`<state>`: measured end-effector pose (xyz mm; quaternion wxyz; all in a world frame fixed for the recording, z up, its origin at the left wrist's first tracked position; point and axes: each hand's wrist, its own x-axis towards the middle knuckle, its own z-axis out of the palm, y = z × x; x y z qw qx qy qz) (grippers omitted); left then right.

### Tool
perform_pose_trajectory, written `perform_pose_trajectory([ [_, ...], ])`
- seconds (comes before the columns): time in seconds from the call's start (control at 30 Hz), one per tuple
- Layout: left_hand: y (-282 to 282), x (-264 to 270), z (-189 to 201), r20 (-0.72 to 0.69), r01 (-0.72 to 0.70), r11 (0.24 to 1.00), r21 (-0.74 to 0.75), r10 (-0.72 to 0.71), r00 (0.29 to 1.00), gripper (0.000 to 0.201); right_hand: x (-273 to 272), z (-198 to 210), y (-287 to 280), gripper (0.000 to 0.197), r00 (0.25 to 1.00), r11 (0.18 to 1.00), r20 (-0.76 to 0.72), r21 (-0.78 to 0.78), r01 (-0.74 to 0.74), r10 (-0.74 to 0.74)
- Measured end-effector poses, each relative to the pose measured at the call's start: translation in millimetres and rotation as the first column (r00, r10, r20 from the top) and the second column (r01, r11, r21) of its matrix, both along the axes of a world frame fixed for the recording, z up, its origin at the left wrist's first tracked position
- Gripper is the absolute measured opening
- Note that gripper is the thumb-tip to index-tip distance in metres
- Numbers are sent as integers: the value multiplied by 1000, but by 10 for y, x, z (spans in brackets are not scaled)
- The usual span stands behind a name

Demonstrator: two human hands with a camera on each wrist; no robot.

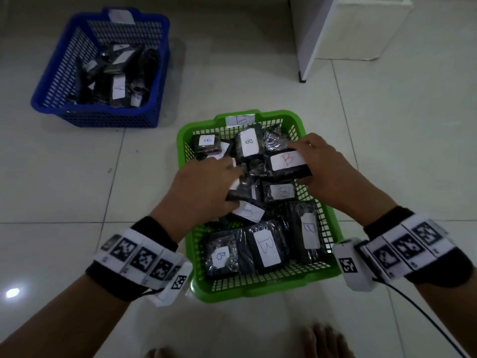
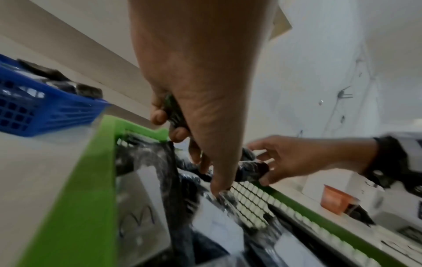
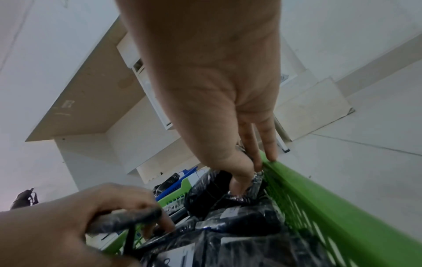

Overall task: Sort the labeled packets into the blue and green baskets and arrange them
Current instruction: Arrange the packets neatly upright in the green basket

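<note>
Over the green basket [image 1: 318, 208], right hand [image 1: 326, 167] grasping a B-labelled packet [image 1: 289, 165], left hand [image 1: 204, 188] clutching another dark packet [image 1: 240, 191] beside it

Dim, even indoor light; a glare spot on the floor [image 1: 12, 292] at lower left. Wrist views motion-blurred, strongly distorted toward edges; head view soft.

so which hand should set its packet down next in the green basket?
Probably right: the right hand already holds the red-B packet flat over the green basket; the left hand grips its packet edge-on.
</note>
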<state>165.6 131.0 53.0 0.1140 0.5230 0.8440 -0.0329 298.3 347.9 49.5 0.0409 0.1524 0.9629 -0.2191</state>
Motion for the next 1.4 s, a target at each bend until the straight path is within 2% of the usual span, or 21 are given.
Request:
perform_pose_trajectory([
  [0.07, 29, 112, -91, -37, 15, 996, -86, -18, 999, 72, 11, -42, -31, 68, 999, 1000, 27, 19, -19, 18],
  [0.13, 45, 185, -163, -68, 11, 994, -106, -18, 997, 80, 6, -73, -50, 68, 999, 999, 43, 31, -22, 21],
  [0.27, 48, 209, -204, -155, -42, 994, -98, 27, 988, 83, -15, -104, -45, 70, 999, 999, 49, 46, -18, 15],
  [0.4, 59, 153, -203, -131, -55, 993, -106, 41, 991, 84, -25, -137, -38, 76, 998, 999, 59, 44, -9, 6],
  [0.63, 66, 152, -179, -108, -53, 991, -125, 39, 993, 61, -28, -153, -61, 76, 997, 992, 62, 116, -45, 38],
  [0.73, -11, 73, -51, -47, -89, 993, -75, 86, 995, 54, -22, -141, -67, 75, 997, 991, 65, 119, -54, 46],
  [0.83, -156, -143, 155, 74, -194, 981, 7, 193, 978, 52, -12, -138, -63, 75, 996, 990, 62, 121, -65, 58],
  [0.93, -286, -358, 253, 247, -368, 918, 150, 326, 913, 54, -17, -137, -73, 79, 990, 982, 109, 159, -103, 86],
  [1.03, -322, -456, 217, 369, -465, 827, 316, 345, 863, 50, -36, -119, -97, 82, 982, 965, 162, 222, -137, 102],
  [1.1, -297, -453, 154, 439, -526, 760, 380, 352, 826, 39, -43, -103, -103, 83, 981, 958, 166, 247, -144, 105],
  [1.17, -257, -432, 80, 482, -585, 699, 412, 377, 791, 29, -35, -92, -95, 81, 986, 974, 136, 190, -121, 96],
  [1.3, -206, -435, -54, 596, -680, 601, 420, 382, 706, 19, -13, -120, -113, 72, 996, 993, 1, -78, -89, 90],
  [1.37, -191, -459, -95, 653, -718, 561, 412, 368, 662, 20, -41, -144, -165, 69, 995, 991, 11, -88, -96, 98],
  [1.4, -187, -474, -115, 678, -732, 548, 405, 358, 642, 19, -67, -163, -193, 69, 994, 994, 35, -40, -106, 107],
])
